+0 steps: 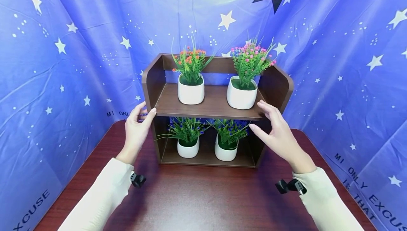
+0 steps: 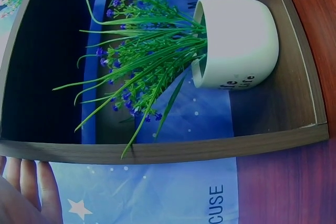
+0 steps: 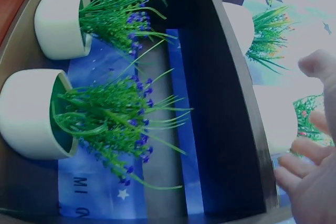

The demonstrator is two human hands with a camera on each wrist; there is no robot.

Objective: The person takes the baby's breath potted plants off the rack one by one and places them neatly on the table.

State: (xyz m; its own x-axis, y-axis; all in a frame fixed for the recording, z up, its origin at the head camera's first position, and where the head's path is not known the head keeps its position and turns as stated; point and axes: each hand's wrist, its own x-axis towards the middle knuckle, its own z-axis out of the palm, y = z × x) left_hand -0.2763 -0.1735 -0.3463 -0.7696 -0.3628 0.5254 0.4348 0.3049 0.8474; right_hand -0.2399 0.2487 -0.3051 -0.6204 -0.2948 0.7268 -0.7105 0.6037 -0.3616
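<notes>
A dark brown two-tier shelf [image 1: 214, 100] stands on the table. My left hand [image 1: 137, 129] is at its left side, fingertips against the outer side panel and thumb by the front edge. At the right end of the upper board, my right hand [image 1: 280, 137] is spread, fingertips close to the white pot [image 1: 241, 96] with pink flowers. To its left on that board stands a white pot [image 1: 190, 93] with orange flowers. Two white pots with blue-purple flowers, a left one [image 1: 188, 149] and a right one [image 1: 226, 152], sit upright on the lower level.
A reddish-brown table [image 1: 190, 199] carries the shelf. Blue cloth [image 1: 105, 47] printed with stars and lettering hangs behind and along both sides. Each wrist wears a small black camera, seen at the left cuff [image 1: 138, 179] and the right cuff [image 1: 299, 185].
</notes>
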